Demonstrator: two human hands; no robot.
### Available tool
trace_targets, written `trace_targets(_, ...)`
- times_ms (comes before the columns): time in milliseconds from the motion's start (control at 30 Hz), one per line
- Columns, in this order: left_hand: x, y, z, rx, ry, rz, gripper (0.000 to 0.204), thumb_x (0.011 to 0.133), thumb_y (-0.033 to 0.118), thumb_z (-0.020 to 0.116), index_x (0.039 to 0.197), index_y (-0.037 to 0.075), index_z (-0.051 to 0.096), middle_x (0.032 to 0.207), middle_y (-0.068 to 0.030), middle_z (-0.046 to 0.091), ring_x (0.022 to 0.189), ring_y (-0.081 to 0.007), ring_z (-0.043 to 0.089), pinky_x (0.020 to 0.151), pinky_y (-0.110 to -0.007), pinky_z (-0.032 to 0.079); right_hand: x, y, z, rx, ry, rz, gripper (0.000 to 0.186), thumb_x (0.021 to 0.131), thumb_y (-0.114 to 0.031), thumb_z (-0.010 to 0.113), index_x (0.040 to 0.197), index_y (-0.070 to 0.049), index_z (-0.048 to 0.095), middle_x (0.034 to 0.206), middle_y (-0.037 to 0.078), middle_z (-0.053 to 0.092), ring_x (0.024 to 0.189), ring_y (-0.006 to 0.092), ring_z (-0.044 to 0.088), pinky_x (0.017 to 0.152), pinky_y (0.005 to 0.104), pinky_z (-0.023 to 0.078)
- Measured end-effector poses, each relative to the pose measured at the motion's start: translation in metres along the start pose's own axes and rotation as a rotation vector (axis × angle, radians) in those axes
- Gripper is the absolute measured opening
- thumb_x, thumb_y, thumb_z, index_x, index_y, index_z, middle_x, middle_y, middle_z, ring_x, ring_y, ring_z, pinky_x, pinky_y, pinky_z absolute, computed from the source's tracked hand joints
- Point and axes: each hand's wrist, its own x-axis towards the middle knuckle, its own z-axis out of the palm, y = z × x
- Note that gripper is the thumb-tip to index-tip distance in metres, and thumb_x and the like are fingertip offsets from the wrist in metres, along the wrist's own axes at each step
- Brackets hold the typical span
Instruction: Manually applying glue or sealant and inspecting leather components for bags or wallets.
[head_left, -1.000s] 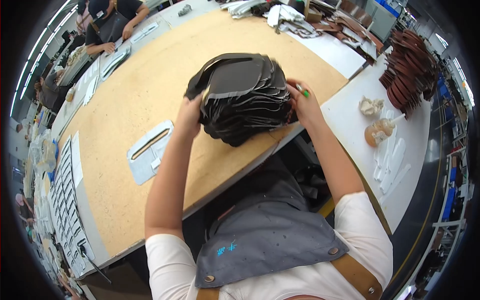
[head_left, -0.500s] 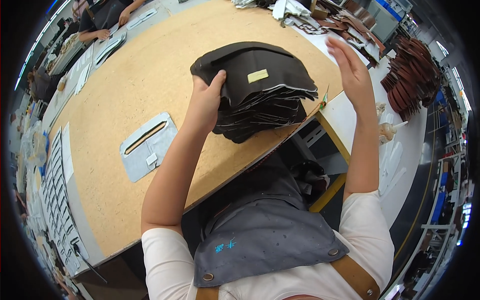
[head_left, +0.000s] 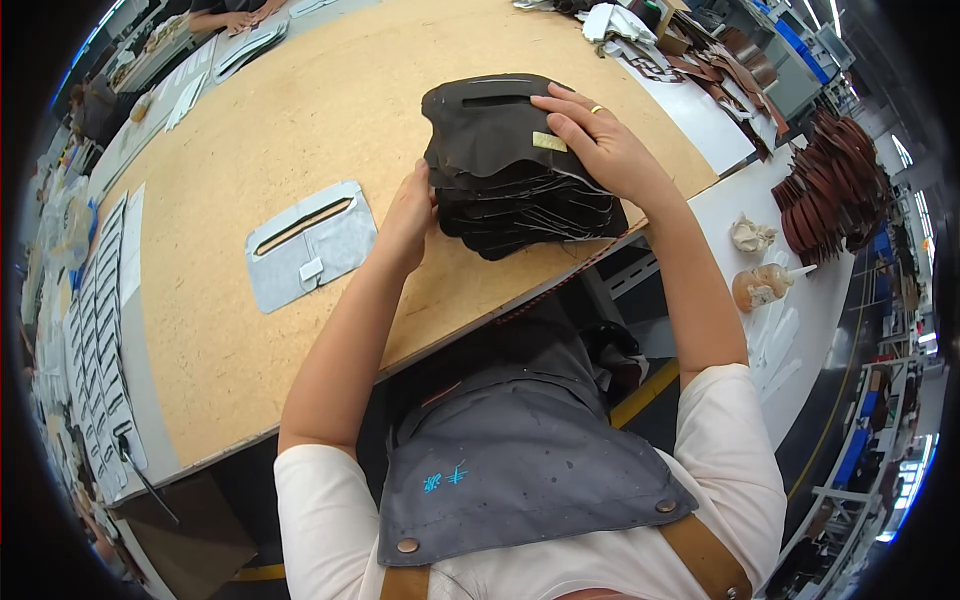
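Note:
A thick stack of dark, slotted leather-like pieces (head_left: 490, 140) rests near the table's front edge, its layers uneven along the near side. A small pale yellow tag (head_left: 549, 141) lies on the top piece. My left hand (head_left: 408, 220) is closed against the stack's left edge, its fingers partly hidden by the pieces. Across the top right of the stack lies my right hand (head_left: 610, 150), fingers stretched out, a ring on one of them. Left of the stack, a light grey piece (head_left: 285, 275) with a long slot and a small square tab lies flat, touched by neither hand.
The tan board tabletop (head_left: 330, 110) has a bare front edge near my apron. On a white side table at right are a glue bottle (head_left: 760, 287), crumpled paper (head_left: 752, 234) and a brown leather bundle (head_left: 832, 190). Scraps (head_left: 690, 60) lie beyond. A co-worker's hands (head_left: 245, 20) show far left.
My right hand has come down from the air onto the stack's top. My left hand has let go of the top piece's corner and shifted lower, to the stack's left side.

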Motion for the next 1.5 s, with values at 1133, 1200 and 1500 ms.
trace_targets(1133,0.056,-0.003,0.051,-0.923,-0.322,-0.118,0.037,0.098,0.025,0.029,0.120,0.001,0.047,0.112,-0.0150,0.058,0.096,-0.0256,0.060,0.086,-0.038,0.050,-0.049,0.033,-0.006,0.765,0.280,0.360,0.054,0.095,-0.040,0.035,0.136,-0.005,0.038,0.139,0.010,0.037,0.131,0.0195,0.031,0.108,0.0310,0.023)
trace_targets(1200,0.051,0.007,0.047,-0.706,-0.255,0.025,0.024,0.091,0.009,0.044,0.108,-0.001,0.058,0.091,-0.0095,0.064,0.077,-0.0188,0.063,0.070,-0.033,0.053,-0.049,0.030,-0.007,0.848,0.266,0.356,0.054,0.095,-0.039,0.035,0.136,-0.004,0.036,0.139,0.010,0.037,0.131,0.0202,0.032,0.107,0.0320,0.025)
trace_targets(1500,0.074,-0.010,0.010,0.652,-0.050,0.223,0.023,0.087,0.019,0.053,0.096,0.001,0.064,0.076,-0.0125,0.063,0.066,-0.0167,0.060,0.060,-0.030,0.047,-0.039,0.028,0.004,0.713,0.314,0.366,0.050,0.097,-0.037,0.034,0.132,-0.003,0.042,0.139,0.012,0.037,0.132,0.0222,0.030,0.109,0.0323,0.022)
